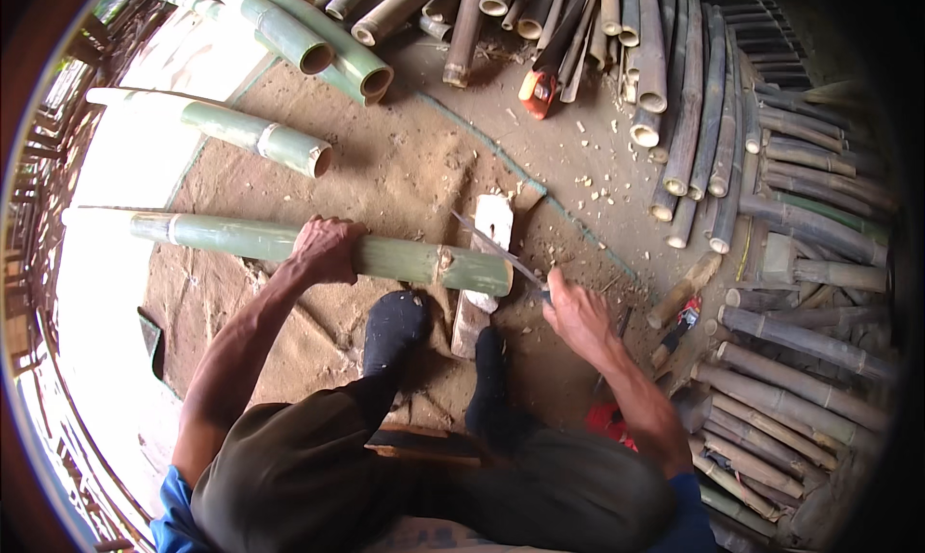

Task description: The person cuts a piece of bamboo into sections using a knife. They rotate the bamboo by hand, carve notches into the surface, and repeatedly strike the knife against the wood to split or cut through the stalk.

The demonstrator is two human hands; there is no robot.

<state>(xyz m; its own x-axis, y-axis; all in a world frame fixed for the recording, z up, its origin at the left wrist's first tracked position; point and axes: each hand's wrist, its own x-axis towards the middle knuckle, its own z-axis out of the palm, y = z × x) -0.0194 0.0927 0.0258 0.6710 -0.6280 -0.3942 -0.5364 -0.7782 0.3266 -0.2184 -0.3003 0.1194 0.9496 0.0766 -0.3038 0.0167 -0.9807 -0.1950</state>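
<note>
A thick green bamboo pole (400, 260) lies crosswise in front of me, its cut end on the right. My left hand (326, 249) grips the pole from above, fingers wrapped round it. Closed round a handle, my right hand (578, 312) holds a long thin-bladed tool (501, 248) just right of the pole's end. Its blade slants up and left across the pole's end area; whether it is a knife or a saw I cannot make out. Under that end is a wooden block (469, 327) with a white, chipped upper part (494, 216). My dark-covered feet are close by.
Several green bamboo poles (279, 148) lie at the far left. Many dry bamboo lengths (689, 119) are stacked at the back and along the right. An orange object (538, 92) sits among the far poles. Wood chips litter the brown ground sheet (385, 158), and a teal cord (491, 144) crosses it.
</note>
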